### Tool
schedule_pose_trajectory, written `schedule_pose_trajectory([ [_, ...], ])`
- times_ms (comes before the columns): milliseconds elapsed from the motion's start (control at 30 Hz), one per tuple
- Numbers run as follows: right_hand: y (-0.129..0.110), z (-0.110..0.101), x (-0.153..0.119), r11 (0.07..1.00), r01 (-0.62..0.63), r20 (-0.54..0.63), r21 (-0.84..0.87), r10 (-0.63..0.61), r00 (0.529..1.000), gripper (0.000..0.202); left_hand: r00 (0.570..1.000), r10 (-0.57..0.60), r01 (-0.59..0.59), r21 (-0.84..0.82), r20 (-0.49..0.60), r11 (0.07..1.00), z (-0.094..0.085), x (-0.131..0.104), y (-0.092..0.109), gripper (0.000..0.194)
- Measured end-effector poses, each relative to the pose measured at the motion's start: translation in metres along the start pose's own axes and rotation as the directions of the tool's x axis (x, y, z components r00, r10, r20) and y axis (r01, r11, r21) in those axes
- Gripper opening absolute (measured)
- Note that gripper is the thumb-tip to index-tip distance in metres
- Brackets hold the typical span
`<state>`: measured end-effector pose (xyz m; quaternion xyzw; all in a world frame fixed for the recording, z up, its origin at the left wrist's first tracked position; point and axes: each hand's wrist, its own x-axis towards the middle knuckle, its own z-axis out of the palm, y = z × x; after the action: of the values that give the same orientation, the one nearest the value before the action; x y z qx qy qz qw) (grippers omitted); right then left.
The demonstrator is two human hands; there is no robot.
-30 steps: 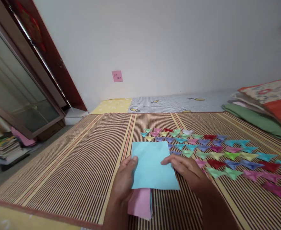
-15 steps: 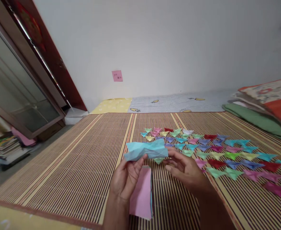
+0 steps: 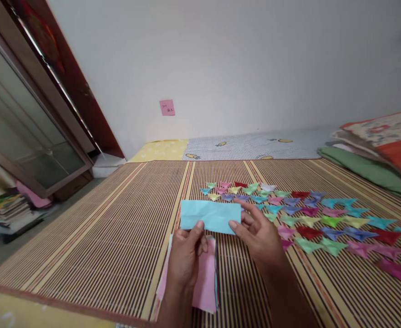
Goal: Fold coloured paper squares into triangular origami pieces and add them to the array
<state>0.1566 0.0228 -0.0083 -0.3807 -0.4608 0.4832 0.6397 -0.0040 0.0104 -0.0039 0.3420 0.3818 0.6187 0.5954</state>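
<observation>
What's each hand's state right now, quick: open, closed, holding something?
Left hand: holding the blue paper, thumb on its lower edge.
Right hand: holding the same paper at its right end, thumb in front.

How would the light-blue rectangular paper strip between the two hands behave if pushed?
The paper strip should hold fairly flat, showing no obvious sag. Firmer pushing would likely bend it, since it looks thin. It is probably light: the left hand and right hand grip it only near its edges.
</observation>
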Motion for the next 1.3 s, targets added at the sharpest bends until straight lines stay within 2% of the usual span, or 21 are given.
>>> schedule_pose_trajectory([
  [67, -0.001, -0.001, -0.001, 0.999, -0.055, 0.042, 0.002, 0.054, 0.998, 0.038, 1.0, 0.025, -0.023, 0.149, -0.01, 0.989, -0.001, 0.0, 0.0, 0.048],
  [133, -0.001, -0.001, -0.003, 0.996, -0.082, 0.015, -0.021, 0.082, 0.996, 0.03, 0.998, 0.058, -0.051, 0.222, -0.025, 0.974, 0.001, -0.001, 0.002, 0.043],
  [200, -0.001, 0.002, -0.005, 0.996, -0.077, -0.039, -0.046, 0.076, 0.996, 0.028, 0.997, 0.073, -0.064, 0.224, -0.03, 0.973, 0.004, -0.003, 0.003, 0.032],
  [267, 0.0, 0.006, -0.006, 0.996, -0.053, -0.065, -0.071, 0.048, 0.997, 0.027, 0.997, 0.069, -0.064, 0.208, -0.017, 0.976, 0.008, -0.004, 0.003, 0.03],
  [367, 0.001, 0.007, -0.006, 0.992, -0.016, -0.05, -0.127, 0.009, 0.999, 0.024, 0.996, 0.081, -0.07, 0.2, -0.043, 0.977, 0.01, -0.004, 0.001, 0.033],
  [467, 0.0, 0.0, -0.005, 0.982, 0.052, -0.029, -0.182, -0.058, 0.998, 0.02, 0.992, 0.091, -0.072, 0.189, -0.092, 0.979, 0.005, -0.001, 0.0, 0.031],
  [567, -0.007, -0.013, -0.004, 0.952, 0.183, 0.097, -0.247, -0.163, 0.982, 0.035, 0.992, 0.078, -0.061, 0.168, -0.096, 0.984, -0.002, 0.002, 0.001, 0.033],
  [667, -0.014, -0.02, -0.004, 0.889, 0.274, 0.279, -0.368, -0.175, 0.944, 0.032, 0.995, 0.061, -0.05, 0.141, -0.077, 0.989, -0.005, 0.003, 0.002, 0.035],
  [733, -0.017, -0.02, -0.005, 0.86, 0.294, 0.314, -0.417, -0.168, 0.935, 0.024, 0.998, 0.057, -0.053, 0.137, -0.031, 0.989, -0.004, 0.002, 0.002, 0.034],
  [833, -0.016, -0.013, -0.005, 0.859, 0.296, 0.27, -0.418, -0.194, 0.943, 0.008, 0.996, 0.083, -0.087, 0.139, 0.037, 0.986, -0.001, -0.001, 0.002, 0.035],
  [967, -0.013, -0.002, -0.006, 0.873, 0.279, 0.193, -0.4, -0.217, 0.957, 0.014, 0.993, 0.098, -0.103, 0.086, 0.07, 0.991, 0.005, -0.002, 0.002, 0.03],
  [1067, -0.011, 0.004, -0.008, 0.886, 0.19, 0.152, -0.423, -0.137, 0.979, 0.016, 0.989, 0.087, -0.094, 0.054, 0.119, 0.994, 0.008, -0.001, 0.001, 0.028],
  [1200, -0.007, 0.01, -0.01, 0.936, 0.102, 0.099, -0.338, -0.073, 0.992, 0.012, 0.995, 0.075, -0.074, -0.003, 0.07, 0.997, 0.008, -0.001, 0.001, 0.02],
  [1300, -0.006, 0.013, -0.01, 0.967, 0.077, 0.079, -0.244, -0.059, 0.995, 0.029, 0.998, 0.051, -0.048, -0.057, 0.042, 0.997, 0.009, -0.002, 0.003, 0.021],
])
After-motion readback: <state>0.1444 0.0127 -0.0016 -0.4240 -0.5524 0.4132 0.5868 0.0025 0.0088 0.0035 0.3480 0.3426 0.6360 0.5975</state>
